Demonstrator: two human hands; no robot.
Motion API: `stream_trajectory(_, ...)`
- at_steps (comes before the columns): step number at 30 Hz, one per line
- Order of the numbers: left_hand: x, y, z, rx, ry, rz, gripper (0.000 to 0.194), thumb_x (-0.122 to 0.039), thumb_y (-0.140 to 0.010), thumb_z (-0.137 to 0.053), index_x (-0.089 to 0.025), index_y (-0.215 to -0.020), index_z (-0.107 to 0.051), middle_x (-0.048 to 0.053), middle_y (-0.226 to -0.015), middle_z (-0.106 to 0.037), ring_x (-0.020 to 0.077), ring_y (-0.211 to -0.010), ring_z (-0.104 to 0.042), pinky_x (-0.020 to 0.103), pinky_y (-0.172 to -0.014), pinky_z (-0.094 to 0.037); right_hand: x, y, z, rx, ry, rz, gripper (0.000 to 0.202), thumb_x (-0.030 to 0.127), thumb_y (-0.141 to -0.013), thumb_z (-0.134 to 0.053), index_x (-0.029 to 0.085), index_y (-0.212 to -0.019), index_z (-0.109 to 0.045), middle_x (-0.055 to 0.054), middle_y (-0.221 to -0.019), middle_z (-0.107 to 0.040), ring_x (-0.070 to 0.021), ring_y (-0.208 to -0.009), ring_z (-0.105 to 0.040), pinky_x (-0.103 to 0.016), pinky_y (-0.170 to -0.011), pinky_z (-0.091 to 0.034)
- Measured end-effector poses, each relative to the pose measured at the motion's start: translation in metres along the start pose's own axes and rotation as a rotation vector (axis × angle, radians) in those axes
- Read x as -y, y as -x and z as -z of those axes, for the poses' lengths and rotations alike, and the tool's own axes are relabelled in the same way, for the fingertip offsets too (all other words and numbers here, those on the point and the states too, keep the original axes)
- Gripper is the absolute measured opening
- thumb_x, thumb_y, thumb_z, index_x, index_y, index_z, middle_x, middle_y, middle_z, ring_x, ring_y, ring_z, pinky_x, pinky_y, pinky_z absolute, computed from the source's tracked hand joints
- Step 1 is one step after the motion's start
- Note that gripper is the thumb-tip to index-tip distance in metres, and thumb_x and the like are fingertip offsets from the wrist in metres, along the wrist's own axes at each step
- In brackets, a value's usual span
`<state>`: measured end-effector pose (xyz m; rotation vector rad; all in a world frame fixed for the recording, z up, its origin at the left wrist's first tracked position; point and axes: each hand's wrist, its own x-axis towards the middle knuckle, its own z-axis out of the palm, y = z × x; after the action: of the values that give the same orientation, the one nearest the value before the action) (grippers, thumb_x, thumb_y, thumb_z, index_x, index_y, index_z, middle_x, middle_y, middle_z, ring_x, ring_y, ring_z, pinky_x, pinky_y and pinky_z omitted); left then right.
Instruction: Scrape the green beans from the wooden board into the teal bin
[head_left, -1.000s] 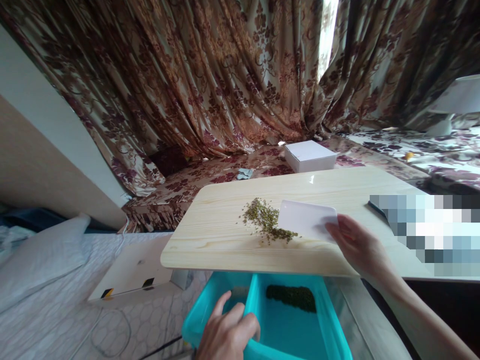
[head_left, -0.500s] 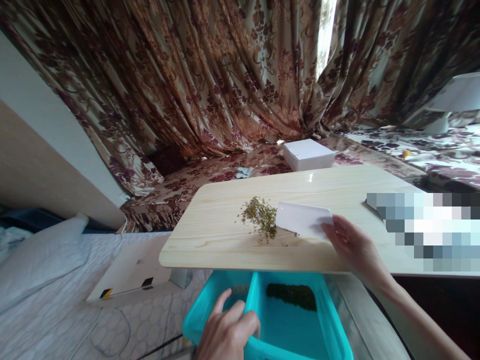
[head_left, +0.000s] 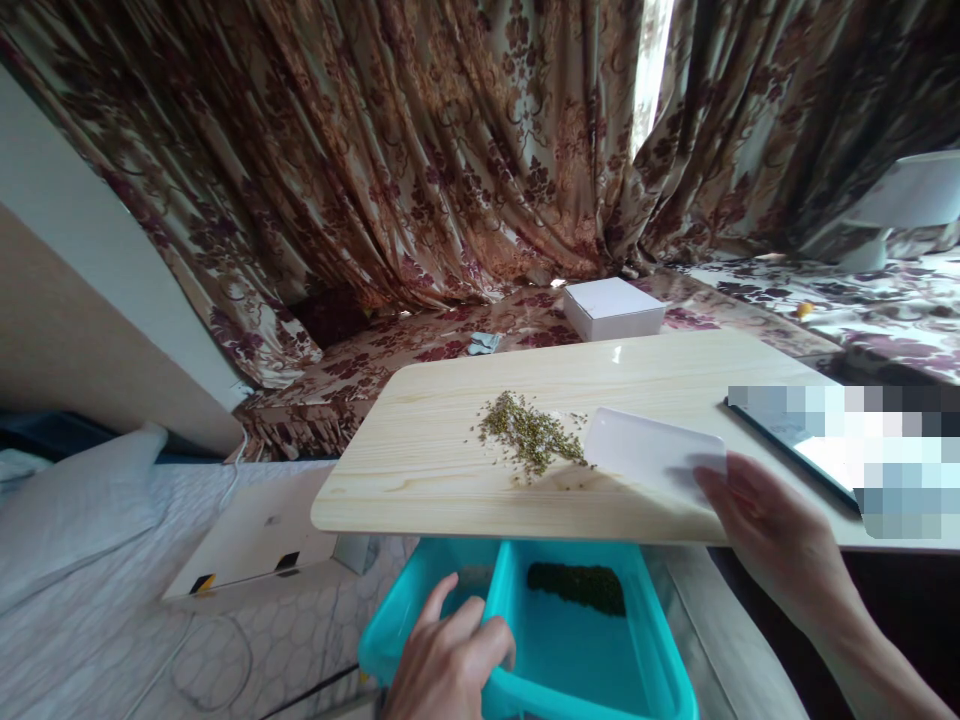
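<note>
In my right hand (head_left: pixel 780 520) is a shallow white rectangular tray (head_left: pixel 652 450), gripped at its right end and held tilted low over the table. Just left of the tray, a loose pile of small green grains (head_left: pixel 525 435), mung beans by their look, lies on the pale wood tabletop (head_left: pixel 397 470) with some white bits among them. My left hand (head_left: pixel 454 660) is curled over the near rim of a turquoise two-compartment bin (head_left: pixel 600 700), by its divider. Dark green grains (head_left: pixel 577 588) lie at the far end of the bin's right compartment; pale contents in the left one are partly hidden.
A dark-edged tablet-like device (head_left: pixel 795 450), partly blurred out, lies on the table's right side. Behind the table are a white box (head_left: pixel 611 308) and a folded pale cloth (head_left: pixel 484 343). A white carton (head_left: pixel 255 540) rests on the bed at left.
My right hand has drawn the white tray to the right, away from the pile. Grains and white bits now show where the tray's left end was. My left hand stays on the bin.
</note>
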<state>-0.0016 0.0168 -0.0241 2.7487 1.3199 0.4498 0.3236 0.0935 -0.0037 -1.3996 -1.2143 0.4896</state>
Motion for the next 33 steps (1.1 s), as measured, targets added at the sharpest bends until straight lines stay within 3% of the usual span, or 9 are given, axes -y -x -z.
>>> stream_trajectory(7,0.000,0.000,-0.001,-0.014,0.001,0.001,0.035,-0.056,-0.077,-0.070,-0.025,-0.077,-0.053,-0.007,-0.068,-0.057,0.0161,-0.060,-0.064,0.053,-0.096,-0.053,-0.002,0.005,0.008,-0.048,-0.021,0.001,0.033,0.052,-0.068,-0.071,0.024,-0.084,-0.065,-0.007,-0.080,-0.075,-0.0244,-0.071,-0.073,-0.032,-0.064,-0.060)
stream_trajectory(12,0.001,0.001,-0.003,0.020,-0.024,-0.020,0.036,-0.059,-0.083,-0.062,-0.025,-0.078,-0.052,-0.006,-0.068,-0.056,0.0152,-0.058,-0.063,0.053,-0.096,-0.052,-0.001,-0.001,0.011,-0.085,-0.009,-0.017,0.029,0.048,-0.065,-0.071,0.024,-0.082,-0.066,-0.007,-0.078,-0.076,-0.0234,-0.064,-0.072,-0.031,-0.058,-0.060)
stream_trajectory(19,0.001,0.002,-0.003,0.012,-0.023,-0.018,0.037,-0.060,-0.083,-0.060,-0.025,-0.076,-0.051,-0.006,-0.067,-0.054,0.0151,-0.057,-0.063,0.052,-0.095,-0.053,-0.002,0.004,0.010,-0.041,-0.099,-0.093,0.031,0.044,-0.058,-0.076,0.025,-0.080,-0.065,-0.007,-0.081,-0.077,-0.0257,-0.072,-0.073,-0.031,-0.065,-0.061)
stream_trajectory(33,-0.001,-0.001,-0.005,0.023,0.003,0.006,0.037,-0.061,-0.083,-0.061,-0.025,-0.078,-0.052,-0.006,-0.069,-0.055,0.0160,-0.060,-0.064,0.054,-0.097,-0.051,-0.001,0.010,0.011,-0.015,-0.168,-0.185,0.032,0.038,-0.052,-0.078,0.024,-0.079,-0.070,-0.003,-0.078,-0.076,-0.0216,-0.075,-0.073,-0.022,-0.066,-0.059)
